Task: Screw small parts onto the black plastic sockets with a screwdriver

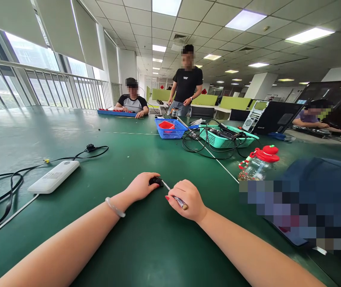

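Right in the middle of the big green table (164, 247) sits a small black round part (156, 181). The left hand (140, 186) curls over it and pins it down. The right hand (188, 199) pinches a thin metal tool with a brown end (176, 198), and its tip touches the part. A white flat power bank (53, 176) with black cables lies off to the left. A blue plastic basket (170, 129) sits farther back.
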Action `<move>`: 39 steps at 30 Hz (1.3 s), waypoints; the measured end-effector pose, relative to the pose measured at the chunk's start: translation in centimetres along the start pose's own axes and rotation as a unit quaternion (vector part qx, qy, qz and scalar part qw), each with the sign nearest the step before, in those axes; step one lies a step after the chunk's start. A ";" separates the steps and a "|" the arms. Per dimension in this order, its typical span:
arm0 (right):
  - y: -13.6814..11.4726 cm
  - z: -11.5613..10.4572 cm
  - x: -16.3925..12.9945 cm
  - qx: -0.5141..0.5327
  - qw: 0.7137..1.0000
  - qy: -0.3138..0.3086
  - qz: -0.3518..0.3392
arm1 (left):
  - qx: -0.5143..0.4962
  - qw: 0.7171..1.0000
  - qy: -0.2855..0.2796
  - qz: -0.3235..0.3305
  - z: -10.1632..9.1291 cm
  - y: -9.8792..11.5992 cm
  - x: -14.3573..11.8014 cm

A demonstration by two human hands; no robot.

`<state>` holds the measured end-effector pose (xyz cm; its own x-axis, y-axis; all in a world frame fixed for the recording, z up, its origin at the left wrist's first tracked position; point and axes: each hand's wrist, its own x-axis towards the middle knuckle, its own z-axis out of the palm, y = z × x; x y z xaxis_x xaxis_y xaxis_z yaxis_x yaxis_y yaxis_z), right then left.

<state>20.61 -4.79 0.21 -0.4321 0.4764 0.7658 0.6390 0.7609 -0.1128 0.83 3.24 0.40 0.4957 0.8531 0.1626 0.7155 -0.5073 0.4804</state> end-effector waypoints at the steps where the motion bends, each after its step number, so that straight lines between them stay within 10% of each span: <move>1: 0.0 0.1 0.0 0.001 1.000 -0.009 -0.004 | -0.012 1.000 0.000 -0.006 0.1 -0.4 0.0; 27: -0.7 1.3 0.0 -0.146 0.972 -0.109 -0.150 | -0.049 0.999 0.019 -0.015 0.6 -1.1 -0.1; 39: -0.5 1.6 -0.3 -0.059 0.994 -0.084 -0.029 | -0.057 0.998 0.013 -0.010 0.7 -1.3 0.0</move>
<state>19.46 -4.59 -0.96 -0.5648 0.5068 0.6512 0.6755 0.7373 0.0120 0.27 3.78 -0.82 0.4680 0.8665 0.1736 0.6642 -0.4744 0.5777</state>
